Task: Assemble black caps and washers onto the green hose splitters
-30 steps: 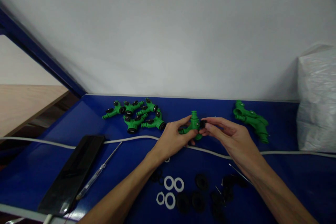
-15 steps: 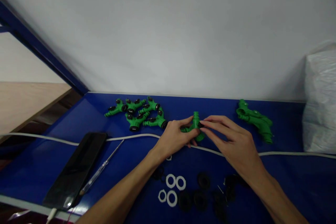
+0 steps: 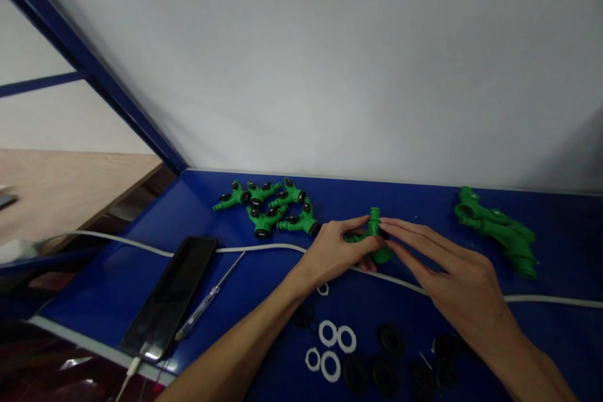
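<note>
My left hand (image 3: 336, 248) is closed around a green Y-shaped hose connector (image 3: 374, 226), its narrow ribbed end pointing up. The fingertips of my right hand (image 3: 452, 264) pinch a small black knob (image 3: 384, 233) against the connector's right side; the fingers partly hide it. To the left lies a group of similar green connectors (image 3: 264, 220) fitted with black knobs and black collars. On the right are green connector bodies (image 3: 499, 229) without black collars. White rings (image 3: 330, 366) and black rings (image 3: 391, 339) lie on the table below my hands.
A white cable (image 3: 264, 247) runs across the blue table (image 3: 155, 226), passing beneath my hands. A black phone (image 3: 172, 295) with a plug in its end and a clear-handled screwdriver (image 3: 210, 297) lie at left. Small dark parts (image 3: 445, 352) sit near my right forearm. A pale wall rises behind.
The view has turned left, so everything sits further right in the picture, and the white bag has gone out of sight. Both hands keep nearly the same hold on the connector.
</note>
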`<state>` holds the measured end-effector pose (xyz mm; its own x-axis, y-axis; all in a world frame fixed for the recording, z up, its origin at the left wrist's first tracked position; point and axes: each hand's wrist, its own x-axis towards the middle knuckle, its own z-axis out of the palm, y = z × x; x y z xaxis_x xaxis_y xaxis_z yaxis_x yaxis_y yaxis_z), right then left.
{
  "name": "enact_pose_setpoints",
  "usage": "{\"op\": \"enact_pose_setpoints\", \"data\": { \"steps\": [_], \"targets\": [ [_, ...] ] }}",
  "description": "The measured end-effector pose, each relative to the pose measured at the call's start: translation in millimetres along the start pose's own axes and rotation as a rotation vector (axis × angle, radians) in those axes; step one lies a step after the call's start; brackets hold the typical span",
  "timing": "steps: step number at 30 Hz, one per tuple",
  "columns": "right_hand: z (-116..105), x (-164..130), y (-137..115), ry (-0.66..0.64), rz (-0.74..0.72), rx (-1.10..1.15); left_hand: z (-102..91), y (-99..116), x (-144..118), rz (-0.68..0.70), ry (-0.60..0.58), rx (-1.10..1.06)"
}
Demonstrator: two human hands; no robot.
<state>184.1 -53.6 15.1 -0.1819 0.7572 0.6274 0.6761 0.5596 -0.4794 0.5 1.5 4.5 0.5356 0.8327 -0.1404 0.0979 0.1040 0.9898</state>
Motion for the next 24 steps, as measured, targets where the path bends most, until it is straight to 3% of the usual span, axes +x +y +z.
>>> {"op": "enact_pose_setpoints", "data": {
  "steps": [13,17,24],
  "targets": [
    [-3,4,-1,0.058,-0.084,-0.031,-0.6,10,2,-0.072,-0.033,-0.213],
    [-1,3,-3,0.075,-0.117,-0.046,-0.7,13,0,-0.051,-0.071,-0.165],
    [-3,4,-6,0.035,-0.099,-0.074,-1.0,9,1,0.027,-0.036,-0.120]
  ]
}}
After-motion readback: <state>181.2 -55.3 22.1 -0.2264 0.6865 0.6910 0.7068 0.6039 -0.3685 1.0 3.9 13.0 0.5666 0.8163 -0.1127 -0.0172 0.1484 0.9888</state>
